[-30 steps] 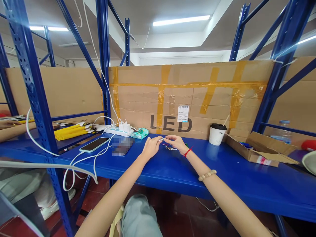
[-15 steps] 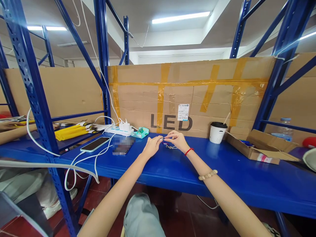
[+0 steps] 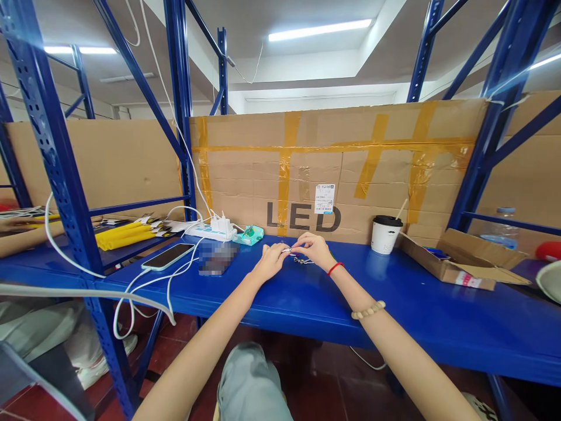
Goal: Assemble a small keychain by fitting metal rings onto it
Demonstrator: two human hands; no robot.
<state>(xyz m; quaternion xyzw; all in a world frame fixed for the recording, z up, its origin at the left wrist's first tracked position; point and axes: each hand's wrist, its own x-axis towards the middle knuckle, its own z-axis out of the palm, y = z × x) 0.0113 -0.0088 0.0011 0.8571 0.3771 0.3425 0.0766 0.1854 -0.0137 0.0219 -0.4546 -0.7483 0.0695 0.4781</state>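
Observation:
Over the blue tabletop, my left hand and my right hand meet at the fingertips. Both are closed in a pinch on a small shiny metal piece, mostly hidden by the fingers; its exact kind is too small to make out. Just beneath my right hand, a little cluster of metal bits with some colour lies on the tabletop. A red string and a beaded bracelet circle my right wrist and forearm.
To the left lie a phone with white cables, a blurred dark object, a power strip and a green packet. A paper cup and an open cardboard box stand right. Another person's arm reaches near yellow items.
The fingertips have shifted slightly around the small metal piece, showing a little more of it. Both hands stay in nearly the same place, and the view has moved a touch.

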